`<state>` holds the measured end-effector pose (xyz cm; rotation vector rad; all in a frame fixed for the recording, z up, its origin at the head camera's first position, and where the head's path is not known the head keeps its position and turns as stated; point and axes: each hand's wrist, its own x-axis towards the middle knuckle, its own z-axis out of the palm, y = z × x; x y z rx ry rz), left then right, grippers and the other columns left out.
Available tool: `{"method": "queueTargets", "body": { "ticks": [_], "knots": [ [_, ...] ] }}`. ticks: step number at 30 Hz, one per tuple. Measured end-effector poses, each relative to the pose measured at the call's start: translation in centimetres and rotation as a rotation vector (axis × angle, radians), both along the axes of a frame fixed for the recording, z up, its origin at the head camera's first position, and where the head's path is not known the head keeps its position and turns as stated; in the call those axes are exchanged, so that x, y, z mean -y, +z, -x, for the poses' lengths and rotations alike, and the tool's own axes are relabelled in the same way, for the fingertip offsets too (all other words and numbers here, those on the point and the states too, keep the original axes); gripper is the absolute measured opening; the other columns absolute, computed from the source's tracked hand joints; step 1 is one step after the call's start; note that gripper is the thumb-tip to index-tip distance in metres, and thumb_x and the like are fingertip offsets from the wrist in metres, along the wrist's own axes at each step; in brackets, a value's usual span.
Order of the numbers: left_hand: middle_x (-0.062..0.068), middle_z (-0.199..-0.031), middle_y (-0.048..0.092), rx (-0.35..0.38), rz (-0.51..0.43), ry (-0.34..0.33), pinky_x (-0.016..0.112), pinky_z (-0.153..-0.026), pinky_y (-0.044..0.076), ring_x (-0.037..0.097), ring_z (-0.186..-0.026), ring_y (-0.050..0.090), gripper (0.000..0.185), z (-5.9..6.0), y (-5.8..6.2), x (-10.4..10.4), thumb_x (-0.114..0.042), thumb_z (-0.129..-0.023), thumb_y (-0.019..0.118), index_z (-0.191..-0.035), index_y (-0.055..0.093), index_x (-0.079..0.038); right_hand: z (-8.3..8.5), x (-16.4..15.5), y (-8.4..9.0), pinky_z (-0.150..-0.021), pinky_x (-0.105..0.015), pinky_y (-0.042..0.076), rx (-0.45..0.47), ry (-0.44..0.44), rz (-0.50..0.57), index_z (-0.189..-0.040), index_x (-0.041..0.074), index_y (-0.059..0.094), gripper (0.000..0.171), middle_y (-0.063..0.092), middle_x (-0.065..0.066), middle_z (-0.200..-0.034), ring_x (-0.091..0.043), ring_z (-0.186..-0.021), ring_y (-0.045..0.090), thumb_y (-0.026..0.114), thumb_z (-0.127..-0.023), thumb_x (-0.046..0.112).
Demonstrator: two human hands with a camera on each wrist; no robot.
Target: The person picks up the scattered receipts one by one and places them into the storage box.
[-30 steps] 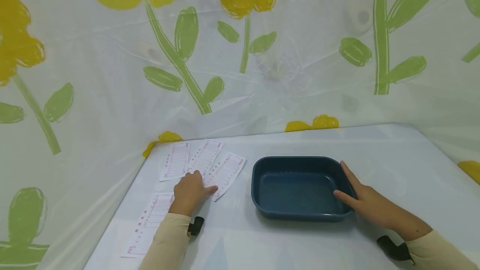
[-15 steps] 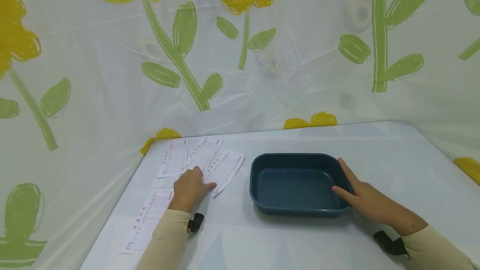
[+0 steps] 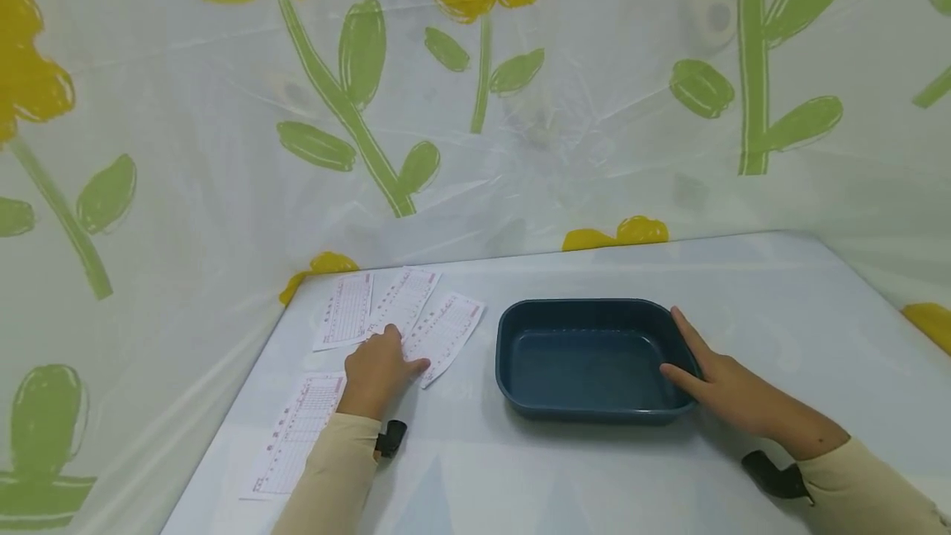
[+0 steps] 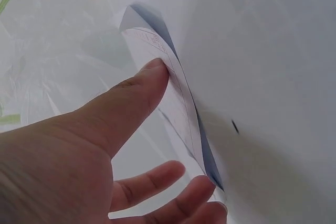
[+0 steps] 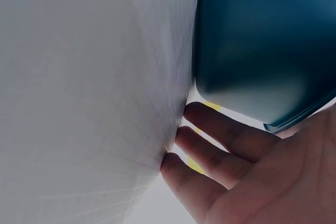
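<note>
Fingers of your right hand (image 3: 731,395) grip the right side of the blue tray (image 3: 594,370)
Your left hand (image 3: 375,374) has its thumb on the rightmost far slip (image 3: 451,329), edge bowed up, can't tell if pinched. Barely anything's shifted this past second, so I'd say that slip's still on the bench (image 3: 513,477), left of the tray.

Shared tray (image 3: 598,362): head high, right wrist close

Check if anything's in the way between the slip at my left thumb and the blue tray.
Nothing visible lies between the rightmost slip and the blue tray, except the tray's own raised side wall. Your right hand is at the tray's opposite end, out of the way.
</note>
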<state>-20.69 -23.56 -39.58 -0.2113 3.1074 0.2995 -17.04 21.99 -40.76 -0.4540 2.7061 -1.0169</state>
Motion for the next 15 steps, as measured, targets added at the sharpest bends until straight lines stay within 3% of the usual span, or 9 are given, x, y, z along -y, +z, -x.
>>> {"method": "queueTargets", "body": {
  "ticks": [6,15],
  "knots": [
    [0.011,-0.078,0.061,-0.031,0.031,0.003,0.04,-0.06,0.044,0.025,-0.068,0.055,0.064,0.06,0.05,-0.04,-0.048,-0.076,0.083,-0.108,0.058,0.002,0.21,-0.07,0.07,-0.105,-0.075,0.026,0.003,0.005,0.013,-0.158,0.018,-0.019,0.088,0.005,-0.034,-0.162,-0.06,-0.142,0.022,0.046,-0.105,0.042],
    [0.013,-0.078,0.06,-0.002,0.038,0.007,0.04,-0.059,0.044,0.025,-0.069,0.055,0.065,0.18,-0.11,-0.09,-0.049,-0.078,0.081,-0.107,0.057,0.003,0.18,-0.04,0.04,-0.105,-0.075,0.025,0.019,-0.006,0.016,-0.158,0.019,-0.02,0.088,0.004,-0.035,-0.162,-0.061,-0.142,0.02,0.047,-0.105,0.042]
  ]
}}
